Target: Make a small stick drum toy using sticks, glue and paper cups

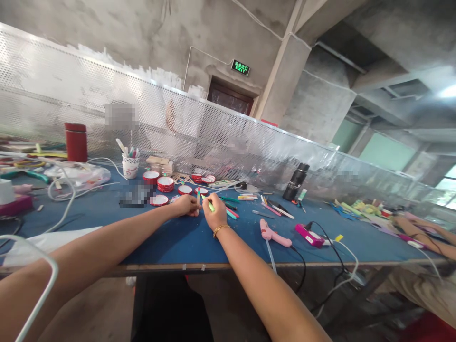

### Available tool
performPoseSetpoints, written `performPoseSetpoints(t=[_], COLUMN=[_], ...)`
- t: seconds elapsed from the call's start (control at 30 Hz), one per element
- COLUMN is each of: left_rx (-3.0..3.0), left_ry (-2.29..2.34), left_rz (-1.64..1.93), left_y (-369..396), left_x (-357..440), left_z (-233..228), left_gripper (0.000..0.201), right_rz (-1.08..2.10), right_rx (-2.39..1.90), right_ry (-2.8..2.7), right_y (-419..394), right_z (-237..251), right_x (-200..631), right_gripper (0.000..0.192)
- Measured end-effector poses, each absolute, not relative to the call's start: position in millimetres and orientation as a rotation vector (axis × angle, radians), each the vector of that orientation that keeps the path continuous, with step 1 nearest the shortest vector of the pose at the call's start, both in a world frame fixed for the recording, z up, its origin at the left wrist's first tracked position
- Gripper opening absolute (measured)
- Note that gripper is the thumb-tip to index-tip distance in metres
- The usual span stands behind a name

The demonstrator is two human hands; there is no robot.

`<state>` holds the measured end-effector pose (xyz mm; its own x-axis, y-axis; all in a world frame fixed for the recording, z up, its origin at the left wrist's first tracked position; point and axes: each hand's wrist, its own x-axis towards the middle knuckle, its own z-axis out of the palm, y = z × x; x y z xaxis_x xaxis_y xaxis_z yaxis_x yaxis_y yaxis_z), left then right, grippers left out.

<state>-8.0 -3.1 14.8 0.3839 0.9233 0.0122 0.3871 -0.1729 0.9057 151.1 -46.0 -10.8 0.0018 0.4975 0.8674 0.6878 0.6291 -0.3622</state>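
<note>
My left hand [187, 205] is closed on a thin flat stick [198, 195], held upright over the blue table; its upper part shows red and green colour. Wrapped in my right hand [215, 214] is a light green marker [211, 207], its tip close to the stick. Whether the tip touches the stick is too small to tell. Just behind my hands stand round red-rimmed pieces with white tops, among them one piece [185, 190] and a stack [166, 184]. Several coloured markers [232, 213] lie right of my right hand.
A pink glue gun [274, 234] and a magenta power box [309, 235] with cables lie to the right. Behind them leans a black bottle [296, 182]. A pen cup [130, 166] and a red flask [76, 143] stand left. Another person's arm [423, 232] rests far right.
</note>
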Motion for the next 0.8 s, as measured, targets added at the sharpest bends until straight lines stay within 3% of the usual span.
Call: performPoseSetpoints(t=[0.8], left_rx=[1.717], left_ry=[1.17], left_rz=[0.754], left_y=[-3.0], left_x=[-6.8], left_z=[14.1], left_gripper=[0.031], right_rz=[-0.212], right_rx=[-0.991], right_ry=[-1.729], right_y=[-48.2], right_z=[-10.3], right_x=[148.2], right_gripper=[0.018])
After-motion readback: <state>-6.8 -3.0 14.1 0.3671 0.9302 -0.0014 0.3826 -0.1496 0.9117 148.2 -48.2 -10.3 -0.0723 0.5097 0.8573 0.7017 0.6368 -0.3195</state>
